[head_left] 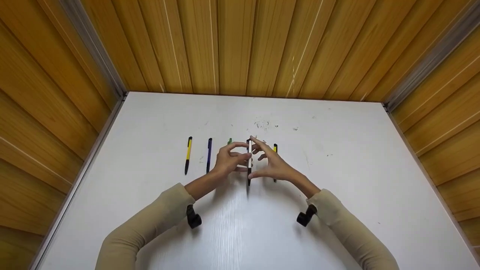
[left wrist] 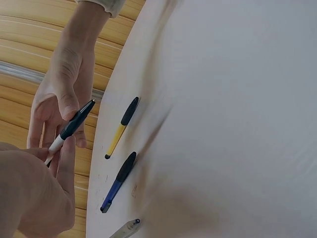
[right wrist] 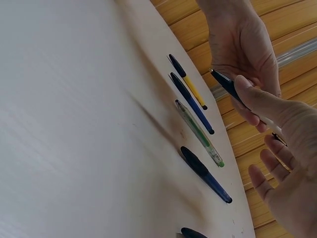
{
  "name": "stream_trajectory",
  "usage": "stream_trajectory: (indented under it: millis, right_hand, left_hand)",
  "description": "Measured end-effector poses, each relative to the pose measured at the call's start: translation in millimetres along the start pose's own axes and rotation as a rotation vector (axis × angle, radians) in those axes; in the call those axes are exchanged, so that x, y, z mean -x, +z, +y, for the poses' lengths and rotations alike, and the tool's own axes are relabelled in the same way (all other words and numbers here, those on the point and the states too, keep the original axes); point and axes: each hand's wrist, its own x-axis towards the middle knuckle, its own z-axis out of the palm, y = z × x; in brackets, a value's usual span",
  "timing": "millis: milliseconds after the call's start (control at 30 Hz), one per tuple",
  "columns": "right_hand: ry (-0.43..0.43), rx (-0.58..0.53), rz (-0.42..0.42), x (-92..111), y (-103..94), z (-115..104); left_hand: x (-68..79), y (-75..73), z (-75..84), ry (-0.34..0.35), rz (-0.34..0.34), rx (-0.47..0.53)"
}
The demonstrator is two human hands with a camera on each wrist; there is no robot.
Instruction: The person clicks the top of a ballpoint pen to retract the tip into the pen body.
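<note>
A white pen with a dark grip (head_left: 250,152) is held above the table between both hands. My left hand (head_left: 226,161) pinches its white barrel. My right hand (head_left: 275,165) holds it lengthwise, index fingertip at the top end and thumb on the dark grip (right wrist: 229,88); its other fingers are spread apart. Beneath the hands, a blue pen (right wrist: 205,173) and a green pen (right wrist: 200,134) lie on the table, mostly hidden in the head view. Beside the right hand lies a yellow pen with black ends (head_left: 275,148), partly covered.
Left of the hands lie another yellow pen (head_left: 188,152) and another blue pen (head_left: 209,153), roughly parallel in a row. The white table (head_left: 337,168) has dark marks beyond the hands. Wood-patterned walls (head_left: 232,45) enclose its back and sides.
</note>
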Motion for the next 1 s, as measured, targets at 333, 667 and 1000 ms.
stream_trajectory:
  millis: [333, 667, 1000]
  right_hand:
    - [0.019, 0.010, 0.019, 0.2, -0.7, 2.1]
    - [-0.014, 0.041, 0.051, -0.5, -1.2, 1.2]
    - [-0.001, 0.021, 0.046, 1.2, -1.3, 1.8]
  left_hand:
    - [0.7, 0.4, 2.7, 0.001, -0.033, 0.013]
    - [0.7, 0.9, 1.6, 0.000, -0.026, -0.003]
    - [1.0, -0.4, -0.7, -0.003, -0.024, 0.052]
